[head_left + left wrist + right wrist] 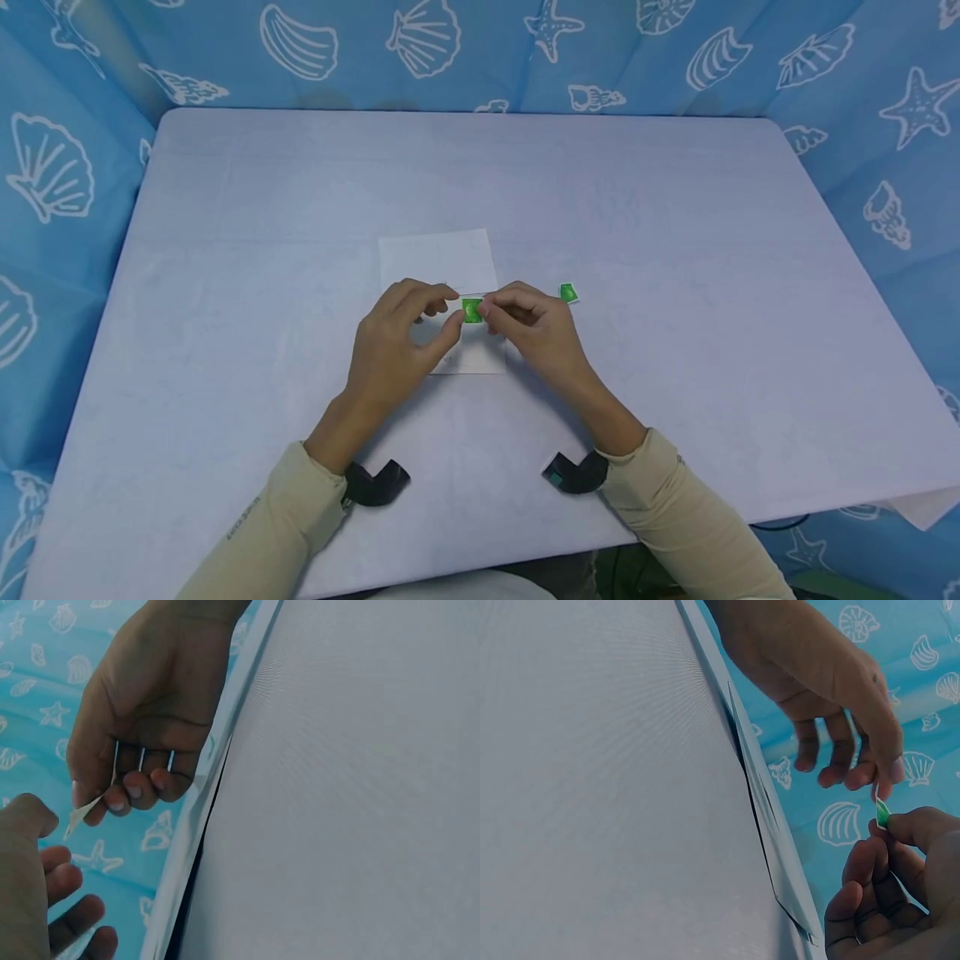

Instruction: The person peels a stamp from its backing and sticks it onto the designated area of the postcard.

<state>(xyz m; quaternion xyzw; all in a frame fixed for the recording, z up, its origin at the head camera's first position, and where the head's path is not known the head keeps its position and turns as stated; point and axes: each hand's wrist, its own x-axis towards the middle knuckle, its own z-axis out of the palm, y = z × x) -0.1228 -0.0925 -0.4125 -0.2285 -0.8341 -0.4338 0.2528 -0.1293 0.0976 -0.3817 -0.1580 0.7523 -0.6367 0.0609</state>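
Note:
A small green square piece with a pale edge (pixel 471 311), perhaps a sticker or paper cutout, is held above the white paper (pixel 435 254). My right hand (pixel 542 333) pinches it at its right side between thumb and forefinger. On its other side is my left hand (pixel 397 342), thumb and forefinger spread apart around the left edge. A slight gap shows between the left thumb and the piece's pale back (pixel 81 814) in the left wrist view. What is on the paper below is partly hidden by both hands.
A second green piece with a white border (pixel 568 292) lies on the white tabletop (pixel 675 250), just right of my right hand. Black wrist devices (pixel 377 483) hang at both cuffs. A blue curtain with shell prints (pixel 480 50) surrounds the table.

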